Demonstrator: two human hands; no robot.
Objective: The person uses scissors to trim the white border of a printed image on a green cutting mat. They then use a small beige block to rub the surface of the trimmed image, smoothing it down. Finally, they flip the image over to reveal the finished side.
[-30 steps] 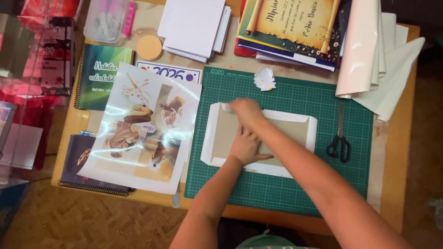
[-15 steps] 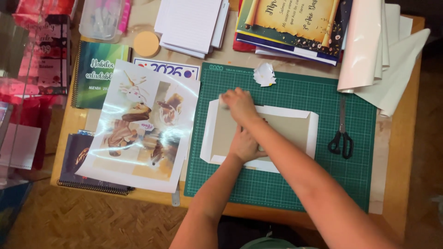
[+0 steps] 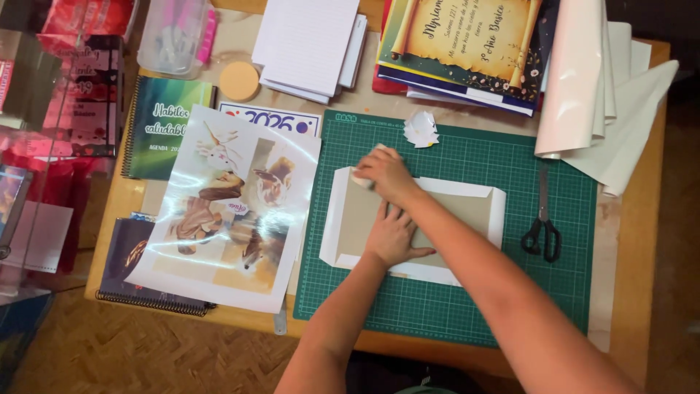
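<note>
Now our right hand, closed around a small pale pad, has slid toward the upper-left corner of the grey cardboard panel wrapped in white paper, smoothing the fold; just below it, our left hand presses flat, fingers spread.

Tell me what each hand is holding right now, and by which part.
The right hand grips a small pale pad at the board's top left corner. The left hand holds nothing, lying flat on the grey board.

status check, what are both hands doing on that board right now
Left hand flat on grey board, pinning it. Right hand presses small pale pad on top-left white flap. Scissors lie apart, right.
</note>
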